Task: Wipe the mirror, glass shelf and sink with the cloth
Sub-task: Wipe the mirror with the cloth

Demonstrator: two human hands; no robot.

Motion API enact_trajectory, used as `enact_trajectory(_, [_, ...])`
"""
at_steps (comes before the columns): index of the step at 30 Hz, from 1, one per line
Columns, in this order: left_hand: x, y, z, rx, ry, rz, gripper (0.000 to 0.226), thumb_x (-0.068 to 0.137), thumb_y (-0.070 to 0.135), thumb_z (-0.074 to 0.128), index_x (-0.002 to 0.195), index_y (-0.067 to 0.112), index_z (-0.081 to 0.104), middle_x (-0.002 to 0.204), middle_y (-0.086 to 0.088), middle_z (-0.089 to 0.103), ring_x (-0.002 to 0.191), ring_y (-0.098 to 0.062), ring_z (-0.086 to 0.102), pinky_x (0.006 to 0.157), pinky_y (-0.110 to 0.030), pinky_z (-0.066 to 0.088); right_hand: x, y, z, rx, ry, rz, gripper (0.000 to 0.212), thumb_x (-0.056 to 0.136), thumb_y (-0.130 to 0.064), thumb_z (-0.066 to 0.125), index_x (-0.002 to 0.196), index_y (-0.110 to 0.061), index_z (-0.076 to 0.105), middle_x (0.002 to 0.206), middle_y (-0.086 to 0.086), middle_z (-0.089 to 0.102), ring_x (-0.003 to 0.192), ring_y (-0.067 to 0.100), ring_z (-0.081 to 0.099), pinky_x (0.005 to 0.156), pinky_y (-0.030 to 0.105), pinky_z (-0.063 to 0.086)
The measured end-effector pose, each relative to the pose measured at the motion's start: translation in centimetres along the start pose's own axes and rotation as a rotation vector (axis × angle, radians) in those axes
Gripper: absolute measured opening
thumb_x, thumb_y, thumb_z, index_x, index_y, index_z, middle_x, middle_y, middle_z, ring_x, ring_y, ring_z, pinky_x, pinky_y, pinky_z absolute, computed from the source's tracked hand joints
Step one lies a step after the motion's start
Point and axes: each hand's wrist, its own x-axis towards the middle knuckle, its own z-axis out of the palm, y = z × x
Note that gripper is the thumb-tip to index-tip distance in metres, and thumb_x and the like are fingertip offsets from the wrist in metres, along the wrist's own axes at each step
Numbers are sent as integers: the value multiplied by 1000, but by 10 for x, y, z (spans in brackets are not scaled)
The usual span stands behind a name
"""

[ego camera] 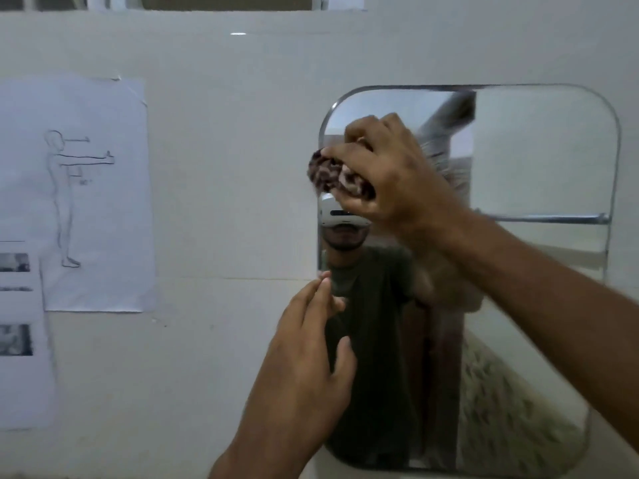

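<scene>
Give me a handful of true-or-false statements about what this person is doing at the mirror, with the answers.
1. The right hand grips a bunched, patterned cloth. True.
2. The cloth is at the bottom right corner of the mirror. False: it is near the mirror's upper left edge.
3. The left hand holds a spray bottle. False: it holds nothing; its fingers are straight and reach toward the mirror's left edge.
4. Sheets of paper hang on the wall to the left of the mirror. True.
5. The mirror has sharp square corners. False: its corners are rounded.
</scene>
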Motion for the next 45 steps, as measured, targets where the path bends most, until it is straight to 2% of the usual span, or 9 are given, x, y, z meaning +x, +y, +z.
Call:
enact_trajectory(6, [6,4,-7,-63,23,-11,63,96,33,56,150,39,23,143,30,26,104,43,15,74,17,13,13,1,-7,2,16,176,54,88,-38,69,134,-13,57,130,14,53,116,34,47,96,46,45])
enact_trajectory(13, [13,-5,-19,-64,125,-9,65,95,34,56,151,34,24,152,18,29,122,15,26,89,7,18,-49,-31,5,40,-184,-219,53,87,-35,69,131,-7,60,127,18,58,113,31,44,90,52,46])
enact_trajectory(20, [6,-9,-14,-87,169,-76,77,95,32,58,155,34,11,157,15,22,140,-5,32,102,-16,29,-23,-16,-2,-15,-43,110,56,89,-36,70,137,-10,53,130,18,52,114,28,37,94,45,43])
enact_trajectory(26, [1,-17,-16,-79,199,-100,76,94,20,56,156,31,13,157,11,25,135,0,31,81,12,23,-137,-83,11,118,-315,-302,38,100,-29,56,134,-11,57,131,15,59,115,34,56,96,49,46])
enact_trajectory(30, [-5,-17,-13,-79,156,-88,72,93,19,55,155,32,20,156,11,29,137,-5,35,101,-6,32,-157,-86,6,99,-316,-385,33,105,-29,49,129,-10,63,124,16,63,107,32,60,90,47,49])
enact_trajectory(32, [-6,-16,-12,-81,131,-90,68,92,17,56,152,31,28,153,10,35,136,-5,38,110,-24,37,-134,-72,1,66,-212,-253,35,99,-25,58,129,-7,62,125,21,62,109,36,58,91,48,45])
enact_trajectory(36, [-7,-17,-7,-38,166,-105,58,91,16,58,146,30,42,146,7,44,131,-8,43,108,-29,42,-88,-46,-3,29,-82,143,51,92,-36,64,136,-10,56,131,19,54,116,29,39,94,46,43])
enact_trajectory(38, [-7,-20,-6,-43,179,-126,55,92,16,57,144,28,44,143,5,47,126,-10,47,103,-36,49,-91,-52,0,22,-85,159,51,91,-36,65,135,-10,57,130,18,56,114,28,38,91,47,44])
enact_trajectory(45, [-21,-30,1,-80,127,-210,49,96,13,54,141,29,48,137,7,51,112,-5,53,88,-20,51,-203,-129,14,81,-450,-193,40,103,-27,40,134,-14,61,134,12,60,120,33,51,101,51,41])
